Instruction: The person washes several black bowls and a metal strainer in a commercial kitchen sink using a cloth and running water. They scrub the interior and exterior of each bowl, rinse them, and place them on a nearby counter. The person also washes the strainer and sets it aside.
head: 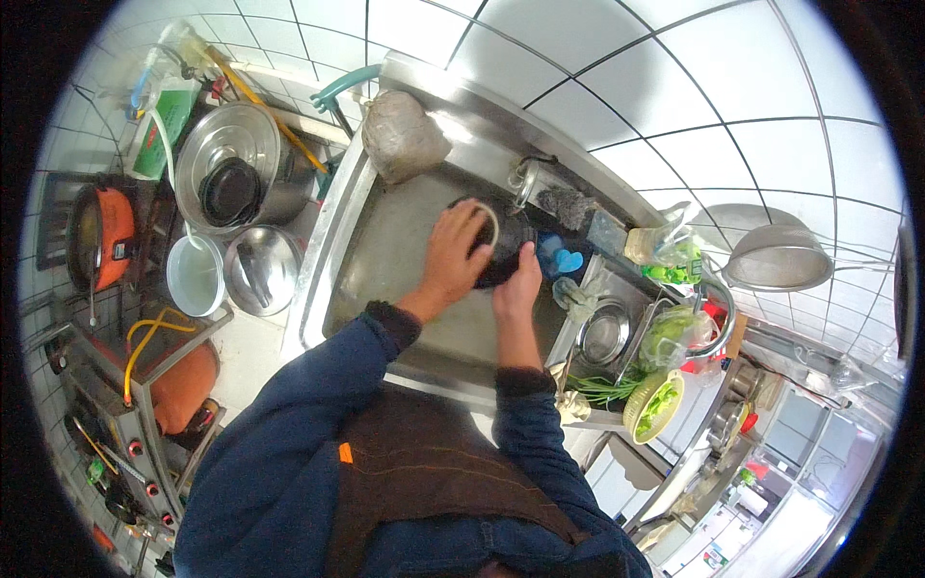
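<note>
Both my hands are over a stainless steel sink (390, 238). My right hand (519, 278) grips the near rim of a round black dish (514, 235), its thumb on top. The fingers of my left hand (457, 249) curl over a dark round object with a pale curved rim (494, 222), against the left side of the dish. What this object is, and how it meets the dish, is partly hidden by my fingers. A blue plastic item (562, 259) lies just right of the dish.
A full plastic bag (405, 137) sits at the sink's far left corner. Along the back are a dark wire scourer (567, 206) and a faucet (526, 189). Right are a metal bowl (605, 331) and a yellow colander (654, 408) of greens. A large pot (285, 180) stands left.
</note>
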{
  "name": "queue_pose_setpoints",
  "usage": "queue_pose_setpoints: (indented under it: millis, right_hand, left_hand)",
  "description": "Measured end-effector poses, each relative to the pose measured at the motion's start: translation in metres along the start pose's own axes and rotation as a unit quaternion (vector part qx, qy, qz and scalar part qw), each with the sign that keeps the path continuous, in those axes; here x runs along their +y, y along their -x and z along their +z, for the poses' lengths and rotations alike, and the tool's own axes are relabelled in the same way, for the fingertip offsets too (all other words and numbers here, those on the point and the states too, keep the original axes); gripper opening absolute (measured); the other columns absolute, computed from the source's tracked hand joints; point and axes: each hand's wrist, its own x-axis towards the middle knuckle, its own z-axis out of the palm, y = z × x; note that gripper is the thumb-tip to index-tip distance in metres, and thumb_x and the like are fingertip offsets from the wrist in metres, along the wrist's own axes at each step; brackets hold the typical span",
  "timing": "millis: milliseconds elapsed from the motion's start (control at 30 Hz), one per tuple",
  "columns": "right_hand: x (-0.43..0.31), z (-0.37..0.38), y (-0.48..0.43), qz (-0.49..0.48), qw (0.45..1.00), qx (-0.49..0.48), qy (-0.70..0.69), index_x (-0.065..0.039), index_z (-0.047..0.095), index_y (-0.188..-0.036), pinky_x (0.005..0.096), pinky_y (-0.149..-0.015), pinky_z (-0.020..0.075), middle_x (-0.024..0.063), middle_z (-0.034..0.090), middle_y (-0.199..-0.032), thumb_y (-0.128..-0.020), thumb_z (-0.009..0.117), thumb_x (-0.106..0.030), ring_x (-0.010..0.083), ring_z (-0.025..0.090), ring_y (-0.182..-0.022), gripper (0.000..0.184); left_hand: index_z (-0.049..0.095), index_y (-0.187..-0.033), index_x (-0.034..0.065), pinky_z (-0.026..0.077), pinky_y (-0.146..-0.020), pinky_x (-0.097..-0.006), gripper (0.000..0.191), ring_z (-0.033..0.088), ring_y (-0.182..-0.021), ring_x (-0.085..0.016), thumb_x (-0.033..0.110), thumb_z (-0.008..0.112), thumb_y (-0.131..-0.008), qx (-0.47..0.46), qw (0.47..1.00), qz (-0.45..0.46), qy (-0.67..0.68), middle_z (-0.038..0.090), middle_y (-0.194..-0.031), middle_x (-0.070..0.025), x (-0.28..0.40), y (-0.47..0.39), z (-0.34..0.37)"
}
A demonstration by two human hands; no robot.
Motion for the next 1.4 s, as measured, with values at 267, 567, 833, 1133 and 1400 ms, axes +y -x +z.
queue_pose_setpoints:
  millis: [267, 567, 833, 1133, 1400]
  right_hand:
    - [-0.003, -0.002, -0.011, 0.062, 0.991, 0.102, -0.054, -0.002, 0.057, -0.13, 0.0433, -0.101, 0.0481, 0.0096, 0.065, -0.126, -0.106, 0.048, -0.041, 0.0265, 0.063, -0.113, 0.047]
    - [0.03, -0.032, 0.005, 0.187, 0.954, 0.06, -0.227, -0.009, 0.056, -0.136, 0.0511, -0.111, 0.0429, 0.0091, 0.058, -0.14, -0.106, 0.038, -0.048, 0.0313, 0.056, -0.126, 0.052]
    - [0.077, -0.043, 0.024, 0.196, 0.918, 0.141, -0.316, -0.002, 0.052, -0.138, 0.0534, -0.11, 0.0448, 0.0176, 0.054, -0.142, -0.104, 0.045, -0.021, 0.0363, 0.055, -0.126, 0.04]
    - [0.064, -0.09, 0.053, 0.217, 0.971, 0.077, -0.056, -0.004, 0.055, -0.131, 0.0415, -0.105, 0.0469, 0.0144, 0.062, -0.128, -0.106, 0.046, -0.032, 0.0261, 0.058, -0.12, 0.038]
    - [-0.066, -0.258, -0.066, -0.202, 0.669, 0.354, 0.621, 0.008, 0.062, -0.119, 0.0451, -0.092, 0.0446, 0.0233, 0.067, -0.112, -0.095, 0.06, -0.041, 0.0382, 0.061, -0.107, 0.055]
  left_hand:
    - [0.053, -0.136, 0.0003, 0.045, -0.101, -0.0338, 0.038, 0.058, -0.118, -0.021, 0.024, 0.045, -0.108, -0.033, 0.811, -0.41, 0.416, 0.06, -0.132, -0.0097, -0.065, 0.02, -0.014]
    - [0.051, -0.136, 0.0002, 0.048, -0.102, -0.041, 0.037, 0.062, -0.116, -0.024, 0.02, 0.051, -0.105, -0.145, 0.58, -0.389, 0.701, 0.063, -0.13, -0.0112, -0.037, 0.014, -0.029]
    - [0.05, -0.135, 0.0007, 0.043, -0.104, -0.0388, 0.043, 0.057, -0.118, -0.021, 0.032, 0.052, -0.106, -0.071, 0.716, -0.433, 0.543, 0.059, -0.13, -0.0092, 0.016, 0.066, 0.0]
    - [0.049, -0.137, 0.0003, 0.04, -0.109, -0.0406, 0.04, 0.057, -0.121, -0.022, 0.026, 0.052, -0.105, -0.095, 0.687, -0.422, 0.584, 0.06, -0.132, -0.009, 0.001, 0.044, -0.03]
    - [0.051, -0.138, -0.0007, 0.043, -0.105, -0.0385, 0.043, 0.059, -0.118, -0.02, 0.026, 0.056, -0.104, -0.264, 0.706, -0.442, 0.486, 0.061, -0.132, -0.0082, -0.014, 0.051, -0.06]
